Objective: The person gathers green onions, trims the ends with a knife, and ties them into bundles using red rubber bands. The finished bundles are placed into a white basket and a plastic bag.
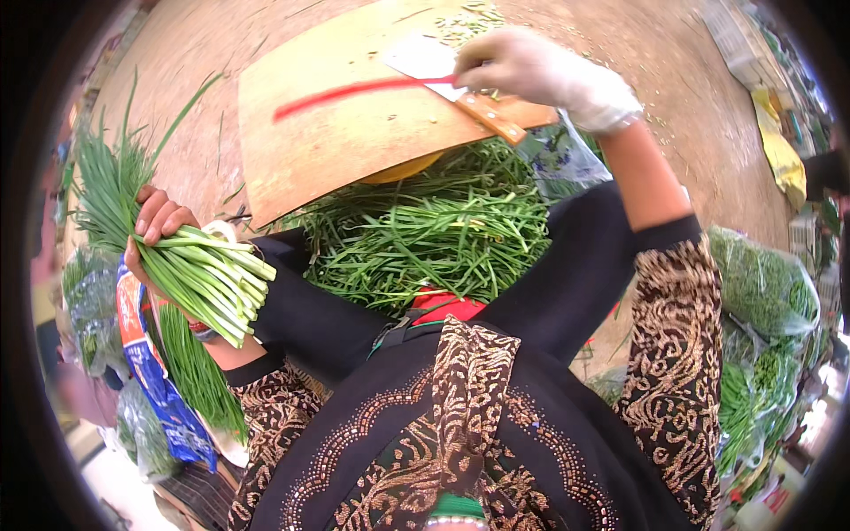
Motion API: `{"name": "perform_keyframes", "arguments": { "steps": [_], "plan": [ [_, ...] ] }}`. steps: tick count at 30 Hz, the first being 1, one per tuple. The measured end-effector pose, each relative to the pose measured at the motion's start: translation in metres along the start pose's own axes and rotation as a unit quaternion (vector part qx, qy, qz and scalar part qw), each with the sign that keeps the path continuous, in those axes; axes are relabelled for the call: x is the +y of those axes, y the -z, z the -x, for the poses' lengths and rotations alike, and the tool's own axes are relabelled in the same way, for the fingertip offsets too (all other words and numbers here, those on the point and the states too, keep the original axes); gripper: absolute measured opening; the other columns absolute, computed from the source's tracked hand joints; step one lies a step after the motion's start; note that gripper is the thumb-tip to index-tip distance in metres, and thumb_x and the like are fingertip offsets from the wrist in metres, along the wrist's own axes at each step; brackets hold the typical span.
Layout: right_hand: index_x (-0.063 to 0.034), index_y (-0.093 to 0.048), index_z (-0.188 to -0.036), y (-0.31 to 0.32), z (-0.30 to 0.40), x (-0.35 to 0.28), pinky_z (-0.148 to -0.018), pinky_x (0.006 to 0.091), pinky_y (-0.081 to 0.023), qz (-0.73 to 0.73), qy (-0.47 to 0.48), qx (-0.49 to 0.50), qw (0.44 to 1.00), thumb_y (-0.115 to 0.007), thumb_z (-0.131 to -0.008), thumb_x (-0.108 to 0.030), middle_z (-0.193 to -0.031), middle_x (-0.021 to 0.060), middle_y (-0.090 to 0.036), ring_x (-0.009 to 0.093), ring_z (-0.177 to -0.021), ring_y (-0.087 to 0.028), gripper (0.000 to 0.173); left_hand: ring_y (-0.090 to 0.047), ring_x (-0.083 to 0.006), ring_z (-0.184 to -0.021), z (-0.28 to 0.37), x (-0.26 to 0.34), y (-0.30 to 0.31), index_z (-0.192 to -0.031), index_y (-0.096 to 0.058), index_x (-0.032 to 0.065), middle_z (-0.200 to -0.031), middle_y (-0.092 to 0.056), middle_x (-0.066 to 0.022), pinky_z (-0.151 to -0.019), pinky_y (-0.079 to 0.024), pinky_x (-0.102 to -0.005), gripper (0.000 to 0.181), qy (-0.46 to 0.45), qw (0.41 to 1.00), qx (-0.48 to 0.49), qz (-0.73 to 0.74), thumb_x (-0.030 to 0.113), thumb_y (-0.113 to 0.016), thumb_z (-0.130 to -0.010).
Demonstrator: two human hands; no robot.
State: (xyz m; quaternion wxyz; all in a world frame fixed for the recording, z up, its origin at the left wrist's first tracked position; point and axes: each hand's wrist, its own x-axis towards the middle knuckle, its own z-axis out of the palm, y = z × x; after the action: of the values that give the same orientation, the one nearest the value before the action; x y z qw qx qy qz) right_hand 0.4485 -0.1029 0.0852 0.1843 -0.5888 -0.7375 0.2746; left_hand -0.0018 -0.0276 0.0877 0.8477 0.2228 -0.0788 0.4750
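Observation:
At the left, my bare left hand (159,222) is closed around a bunch of garlic chives (199,275), pale cut ends towards me and green leaves pointing away. In my gloved right hand (511,70) one end of a red strip (352,91) is pinched; the strip stretches leftward over a wooden board (299,152) and is blurred by motion. Beneath that hand a cleaver (491,118) with a wooden handle lies on the board. Cut bits (471,23) are scattered at the board's far edge. A loose heap of long green leaves (438,239) lies between my legs.
Clear plastic bags of greens (764,285) stand at the right, with white crates (737,43) beyond. To the left are more bagged greens (96,318) and a blue and orange sack (153,385) beside another pile of long green leaves (196,372). A plastic bag (564,156) touches my right knee.

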Motion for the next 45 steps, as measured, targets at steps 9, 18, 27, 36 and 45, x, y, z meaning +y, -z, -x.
{"name": "perform_keyframes", "arguments": {
  "steps": [9, 18, 27, 36, 45],
  "plan": [
    [-0.0082, -0.068, -0.128, -0.113, -0.167, -0.013, -0.094, 0.0382, -0.054, 0.004, -0.026, -0.064, 0.998, -0.072, -0.088, -0.039, -0.122, 0.0153, -0.071, 0.027, -0.109, -0.068, 0.051, -0.053, -0.0145, -0.092, 0.012, -0.016, 0.032, -0.134, -0.046, -0.0035, -0.100, -0.048, -0.0039, -0.094, -0.048, -0.0356, 0.047, 0.045, 0.988, 0.100, -0.113, 0.016, -0.060, -0.094],
    [0.0137, -0.025, -0.151, -0.140, -0.056, -0.121, -0.116, 0.0398, -0.037, -0.271, 0.035, 0.003, 0.962, -0.082, -0.067, -0.068, -0.144, 0.0368, -0.046, 0.045, -0.137, -0.046, 0.130, -0.073, -0.0304, -0.081, -0.037, -0.083, 0.068, -0.105, -0.063, -0.0029, -0.090, -0.072, -0.0195, -0.078, -0.063, -0.0424, 0.021, 0.066, 0.896, 0.361, -0.250, 0.012, -0.067, -0.090],
    [-0.0006, -0.063, -0.112, -0.104, -0.137, -0.097, -0.058, 0.0324, -0.055, -0.300, -0.071, 0.006, 0.951, -0.087, -0.072, -0.036, -0.076, 0.0086, -0.069, 0.019, -0.063, -0.067, 0.059, -0.070, -0.0318, -0.099, -0.152, -0.075, 0.066, -0.124, -0.057, -0.0038, -0.108, -0.068, -0.0185, -0.086, -0.059, -0.0447, 0.047, 0.059, 0.899, 0.206, -0.382, 0.024, -0.074, -0.090],
    [-0.0099, -0.072, -0.093, -0.129, -0.158, 0.004, -0.048, 0.0262, -0.047, -0.523, -0.217, -0.090, 0.820, -0.071, -0.088, -0.034, -0.078, 0.0021, -0.071, 0.013, -0.057, -0.063, 0.025, -0.061, -0.0340, -0.122, -0.029, -0.128, 0.179, -0.128, -0.063, -0.0009, -0.124, -0.066, -0.0220, -0.106, -0.046, -0.0416, 0.050, -0.019, 0.458, 0.179, -0.871, 0.027, -0.077, -0.089],
    [0.0029, -0.069, -0.108, -0.157, -0.153, 0.025, -0.063, 0.0269, -0.062, -0.680, -0.224, -0.130, 0.686, -0.074, -0.090, -0.020, -0.090, 0.0101, -0.075, 0.016, -0.072, -0.072, 0.029, -0.067, -0.0319, -0.093, -0.035, -0.103, 0.201, -0.096, -0.075, 0.0027, -0.097, -0.070, -0.0123, -0.084, -0.052, -0.0391, 0.011, -0.086, 0.452, 0.020, -0.887, 0.007, -0.067, -0.089]
  ]
}}
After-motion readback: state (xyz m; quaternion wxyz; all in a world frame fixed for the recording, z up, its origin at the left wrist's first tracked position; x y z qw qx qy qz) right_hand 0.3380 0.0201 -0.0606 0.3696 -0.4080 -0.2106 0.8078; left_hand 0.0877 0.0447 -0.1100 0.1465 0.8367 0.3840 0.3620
